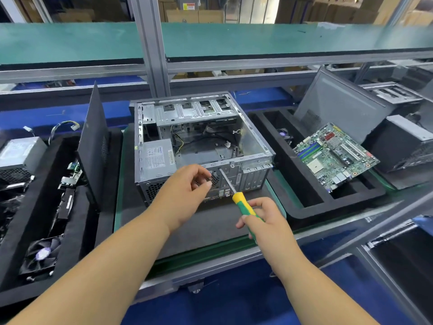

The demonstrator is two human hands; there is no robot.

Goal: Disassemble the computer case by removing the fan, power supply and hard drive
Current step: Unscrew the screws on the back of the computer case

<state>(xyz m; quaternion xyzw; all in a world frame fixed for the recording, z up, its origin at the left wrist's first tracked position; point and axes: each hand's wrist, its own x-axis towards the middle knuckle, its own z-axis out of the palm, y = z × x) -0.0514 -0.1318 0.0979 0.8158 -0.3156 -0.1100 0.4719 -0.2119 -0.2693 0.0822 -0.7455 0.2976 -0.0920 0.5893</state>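
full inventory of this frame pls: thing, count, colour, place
computer case: 1, grey metal, open, centre on dark mat
power supply: 1, silver, inside the case, near-left corner
loose power supply: 1, silver, far-left tray
loose fan: 1, black, left tray, near end
side panel: 1, black, upright, left of the case
motherboard: 1, green, right tray, tilted
grey panel: 1, leaning behind the motherboard
screwdriver: 1, yellow-green handle, tip at the case's rear
left hand: fingers pinched at the rear fan grille
right hand: grips the screwdriver handle
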